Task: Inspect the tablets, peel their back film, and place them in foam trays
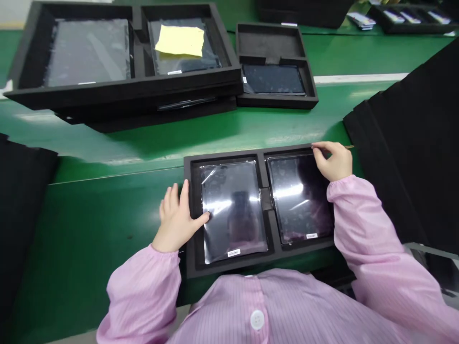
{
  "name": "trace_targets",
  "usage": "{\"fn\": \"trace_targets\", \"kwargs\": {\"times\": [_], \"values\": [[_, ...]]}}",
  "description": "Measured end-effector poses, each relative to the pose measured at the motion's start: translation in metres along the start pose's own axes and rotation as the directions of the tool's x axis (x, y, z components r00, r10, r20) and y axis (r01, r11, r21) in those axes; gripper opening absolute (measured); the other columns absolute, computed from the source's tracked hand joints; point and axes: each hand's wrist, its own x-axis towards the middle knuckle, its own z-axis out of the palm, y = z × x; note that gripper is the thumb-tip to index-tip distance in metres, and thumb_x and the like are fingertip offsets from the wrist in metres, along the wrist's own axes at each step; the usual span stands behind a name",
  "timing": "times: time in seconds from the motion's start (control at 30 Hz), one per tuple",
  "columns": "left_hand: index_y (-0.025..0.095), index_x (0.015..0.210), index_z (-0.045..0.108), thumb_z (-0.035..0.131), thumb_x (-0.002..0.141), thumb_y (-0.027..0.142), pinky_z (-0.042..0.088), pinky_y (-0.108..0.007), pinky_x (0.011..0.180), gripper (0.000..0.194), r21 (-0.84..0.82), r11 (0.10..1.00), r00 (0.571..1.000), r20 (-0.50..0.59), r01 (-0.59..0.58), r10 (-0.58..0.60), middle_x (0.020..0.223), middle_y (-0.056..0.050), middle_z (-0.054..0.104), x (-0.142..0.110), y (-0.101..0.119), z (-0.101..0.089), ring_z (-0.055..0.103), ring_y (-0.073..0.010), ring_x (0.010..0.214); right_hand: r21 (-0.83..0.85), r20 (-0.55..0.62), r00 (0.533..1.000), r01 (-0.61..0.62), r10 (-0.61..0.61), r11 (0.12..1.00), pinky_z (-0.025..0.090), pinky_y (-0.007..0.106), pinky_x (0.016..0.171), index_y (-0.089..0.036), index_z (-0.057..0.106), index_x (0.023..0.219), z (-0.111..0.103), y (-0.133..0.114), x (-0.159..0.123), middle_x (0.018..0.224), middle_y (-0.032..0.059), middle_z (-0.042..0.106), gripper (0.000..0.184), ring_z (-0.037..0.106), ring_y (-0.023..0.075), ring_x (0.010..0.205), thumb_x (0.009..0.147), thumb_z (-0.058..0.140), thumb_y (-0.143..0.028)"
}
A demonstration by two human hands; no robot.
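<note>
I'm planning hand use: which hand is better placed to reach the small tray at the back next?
Right, I'd say: the right hand is nearer the small tray, at the front tray's far right corner. The left hand is farther off, by that tray's left side.

Open green glossy tabletop strip [265, 129] between trays; tall black foam stacks [412, 143] block the right.

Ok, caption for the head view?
Left hand and right hand at opposite sides of a black foam tray holding two film-covered screens on a green bench.
</note>
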Motion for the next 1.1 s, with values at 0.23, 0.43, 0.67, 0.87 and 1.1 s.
{"fn": "trace_targets", "kwargs": {"times": [0.23, 0.43, 0.67, 0.87, 1.1], "values": [[0.021, 0.138, 0.052, 0.057, 0.084, 0.026, 0.025, -0.066, 0.113, 0.055, 0.201, 0.882, 0.897, -0.035, -0.426, 0.441, 0.150, -0.019, 0.044, -0.017, 0.072, 0.000, 0.034, -0.0408, 0.142, -0.105, 0.089, 0.991, 0.112, -0.102, 0.988, 0.041, 0.055, 0.103, -0.021, 0.076, 0.086, 0.007, 0.017, -0.008, 0.110, 0.0146, 0.067, 0.022, 0.056, 0.0338, 0.112, 0.084, 0.053, -0.022], [0.018, 0.132, 0.058, 0.049, 0.090, 0.020, 0.035, -0.058, 0.112, 0.043, 0.153, 0.736, 0.748, 0.035, -0.659, 0.663, 0.143, -0.018, 0.054, -0.006, 0.131, 0.019, 0.046, -0.0347, 0.136, -0.090, 0.151, 0.985, 0.093, -0.079, 0.992, 0.036, 0.055, 0.108, -0.023, 0.076, 0.089, 0.008, 0.020, -0.011, 0.121, 0.0126, 0.061, 0.029, 0.049, 0.0335, 0.120, 0.079, 0.051, -0.013], [0.009, 0.127, 0.061, 0.045, 0.090, 0.021, 0.023, -0.062, 0.116, 0.041, 0.112, 0.845, 0.839, -0.108, -0.523, 0.533, 0.139, -0.021, 0.055, 0.070, 0.164, 0.043, 0.042, -0.0355, 0.138, 0.067, 0.077, 0.997, -0.012, 0.007, 0.998, 0.040, 0.052, 0.106, -0.022, 0.074, 0.091, -0.002, 0.046, -0.009, 0.113, 0.0111, 0.068, 0.037, 0.057, 0.0300, 0.115, 0.075, 0.043, -0.009], [0.016, 0.109, 0.071, 0.043, 0.089, 0.018, 0.028, -0.066, 0.114, 0.034, 0.087, 0.817, 0.800, -0.165, -0.570, 0.576, 0.125, -0.017, 0.064, 0.064, 0.171, 0.034, 0.050, -0.0347, 0.132, 0.263, 0.025, 0.992, -0.125, 0.123, 0.957, 0.049, 0.044, 0.097, -0.020, 0.071, 0.092, 0.004, 0.072, -0.032, 0.109, 0.0096, 0.072, 0.037, 0.065, 0.0257, 0.107, 0.076, 0.039, -0.014], [0.053, 0.117, 0.062, 0.055, 0.081, 0.027, 0.063, -0.047, 0.090, 0.044, 0.091, 0.627, 0.589, -0.262, -0.774, 0.765, 0.098, 0.008, 0.075, -0.100, 0.170, -0.018, 0.071, -0.0245, 0.097, 0.442, -0.015, 0.987, -0.139, 0.163, 0.886, 0.045, 0.042, 0.101, -0.020, 0.072, 0.085, 0.015, 0.080, -0.037, 0.105, 0.0097, 0.072, 0.030, 0.064, 0.0259, 0.107, 0.075, 0.043, -0.017]]}}
